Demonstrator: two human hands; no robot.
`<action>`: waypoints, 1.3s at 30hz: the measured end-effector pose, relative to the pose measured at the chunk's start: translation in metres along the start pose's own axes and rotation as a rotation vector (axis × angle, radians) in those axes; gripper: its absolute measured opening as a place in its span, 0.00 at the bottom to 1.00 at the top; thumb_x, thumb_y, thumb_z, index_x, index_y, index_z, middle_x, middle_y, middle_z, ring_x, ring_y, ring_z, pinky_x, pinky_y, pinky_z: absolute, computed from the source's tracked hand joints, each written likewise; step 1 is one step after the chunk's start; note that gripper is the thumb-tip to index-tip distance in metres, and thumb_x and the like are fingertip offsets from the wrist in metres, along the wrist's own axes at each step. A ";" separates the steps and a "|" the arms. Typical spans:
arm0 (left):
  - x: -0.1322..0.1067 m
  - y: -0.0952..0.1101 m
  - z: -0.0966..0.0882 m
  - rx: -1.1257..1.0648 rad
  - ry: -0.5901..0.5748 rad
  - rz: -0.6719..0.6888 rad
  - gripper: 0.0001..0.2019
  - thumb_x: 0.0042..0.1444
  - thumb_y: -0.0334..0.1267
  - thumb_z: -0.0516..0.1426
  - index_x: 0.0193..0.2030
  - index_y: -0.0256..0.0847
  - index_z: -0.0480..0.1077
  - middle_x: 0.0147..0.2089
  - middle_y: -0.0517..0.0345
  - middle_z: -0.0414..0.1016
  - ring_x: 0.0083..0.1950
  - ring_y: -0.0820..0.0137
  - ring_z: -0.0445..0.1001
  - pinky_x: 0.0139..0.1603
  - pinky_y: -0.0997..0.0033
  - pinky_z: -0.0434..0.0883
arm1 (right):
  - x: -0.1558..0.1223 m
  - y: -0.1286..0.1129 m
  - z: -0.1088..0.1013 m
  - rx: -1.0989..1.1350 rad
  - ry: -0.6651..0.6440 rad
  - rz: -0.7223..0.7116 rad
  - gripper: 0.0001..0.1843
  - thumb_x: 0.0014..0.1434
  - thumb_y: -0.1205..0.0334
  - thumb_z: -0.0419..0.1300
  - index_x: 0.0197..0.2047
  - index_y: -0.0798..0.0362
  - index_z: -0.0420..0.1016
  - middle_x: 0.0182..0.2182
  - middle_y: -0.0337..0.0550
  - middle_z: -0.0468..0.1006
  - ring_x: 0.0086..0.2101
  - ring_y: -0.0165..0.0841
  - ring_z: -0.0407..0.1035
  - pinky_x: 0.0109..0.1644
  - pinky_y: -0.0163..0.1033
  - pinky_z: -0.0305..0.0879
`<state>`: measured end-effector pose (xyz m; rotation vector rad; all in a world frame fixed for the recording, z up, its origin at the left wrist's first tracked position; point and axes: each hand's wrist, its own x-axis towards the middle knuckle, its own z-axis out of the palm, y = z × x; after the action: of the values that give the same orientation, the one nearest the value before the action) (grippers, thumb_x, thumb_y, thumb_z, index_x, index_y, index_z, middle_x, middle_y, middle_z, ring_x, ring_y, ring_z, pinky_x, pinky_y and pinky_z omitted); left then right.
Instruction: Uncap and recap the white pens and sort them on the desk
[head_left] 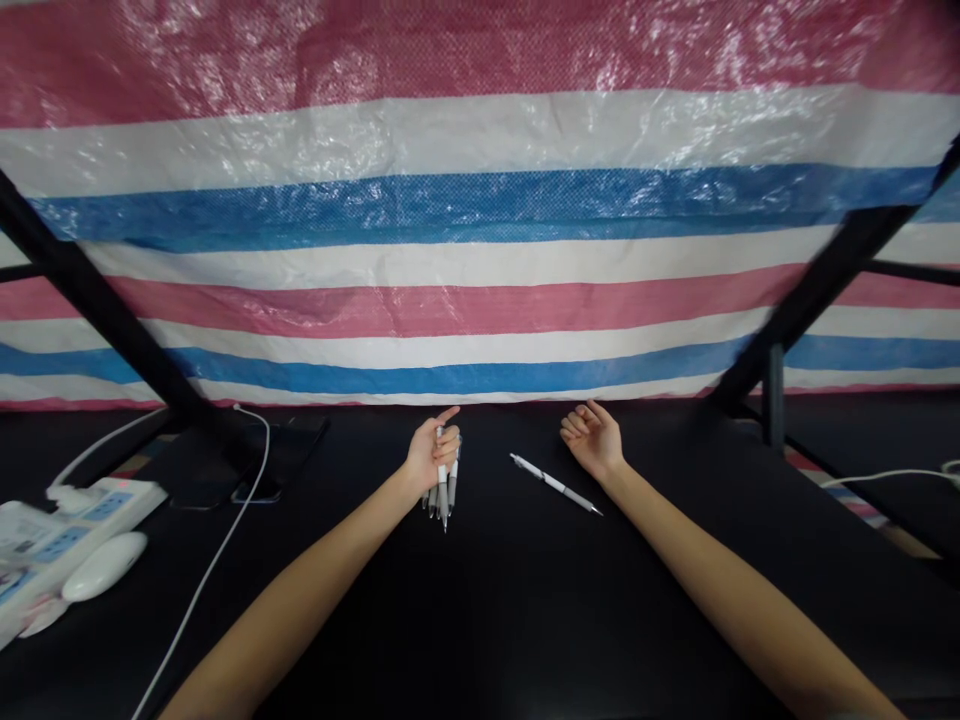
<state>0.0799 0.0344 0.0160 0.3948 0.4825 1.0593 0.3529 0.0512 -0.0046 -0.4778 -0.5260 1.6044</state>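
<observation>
Red, white and blue striped tarpaulin [480, 240] hung across the whole view ahead of me, crossed by black frame bars [105, 300], and below it ran a black tabletop [525, 620]. Off to my left on that surface sat a white power strip [67, 540] with a rounded white mouse [105, 566] against it, a white cable [217, 550] running past them, and a dark phone [259, 480] lying flat nearby. My left hand [435, 455] was near the middle of the table, its fingers [448, 445] curled tightly around a bundle of white-and-grey pens [442, 495] whose tips pointed down toward me, with my index finger stretched out past them. My right hand [592, 438] lay palm up, its fingers [577, 422] loosely and widely parted, touching nothing I could see. Between my hands, just beside the right one, a lone white pen [555, 485] lay slanted on the tabletop.
</observation>
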 end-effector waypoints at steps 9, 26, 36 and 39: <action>0.003 -0.001 -0.002 0.010 -0.011 -0.022 0.07 0.55 0.31 0.49 0.38 0.36 0.67 0.17 0.72 0.42 0.11 0.83 0.41 0.11 0.83 0.35 | 0.000 0.000 0.000 -0.057 -0.015 -0.018 0.13 0.55 0.59 0.57 0.23 0.50 0.58 0.13 0.30 0.49 0.16 0.25 0.50 0.19 0.31 0.55; 0.002 -0.002 -0.001 0.095 -0.006 0.033 0.11 0.52 0.27 0.48 0.41 0.38 0.65 0.16 0.71 0.46 0.10 0.83 0.42 0.11 0.82 0.34 | 0.000 0.000 -0.001 -0.030 -0.006 -0.004 0.12 0.55 0.60 0.57 0.24 0.51 0.58 0.13 0.30 0.50 0.16 0.25 0.51 0.20 0.32 0.55; 0.004 -0.006 0.000 0.111 -0.024 0.060 0.09 0.57 0.40 0.52 0.38 0.35 0.66 0.18 0.71 0.49 0.12 0.84 0.44 0.11 0.84 0.41 | 0.000 0.000 0.000 -0.056 -0.014 -0.016 0.12 0.55 0.59 0.57 0.24 0.50 0.59 0.14 0.30 0.50 0.16 0.25 0.50 0.20 0.32 0.55; 0.002 -0.006 0.006 0.150 0.004 0.054 0.08 0.56 0.38 0.55 0.38 0.35 0.66 0.19 0.69 0.53 0.13 0.85 0.46 0.12 0.84 0.43 | 0.000 0.000 0.000 -0.036 -0.006 -0.006 0.12 0.54 0.60 0.57 0.24 0.51 0.59 0.14 0.30 0.51 0.16 0.25 0.50 0.20 0.32 0.55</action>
<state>0.0885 0.0334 0.0174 0.5408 0.5599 1.0793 0.3527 0.0514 -0.0046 -0.4979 -0.5615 1.5930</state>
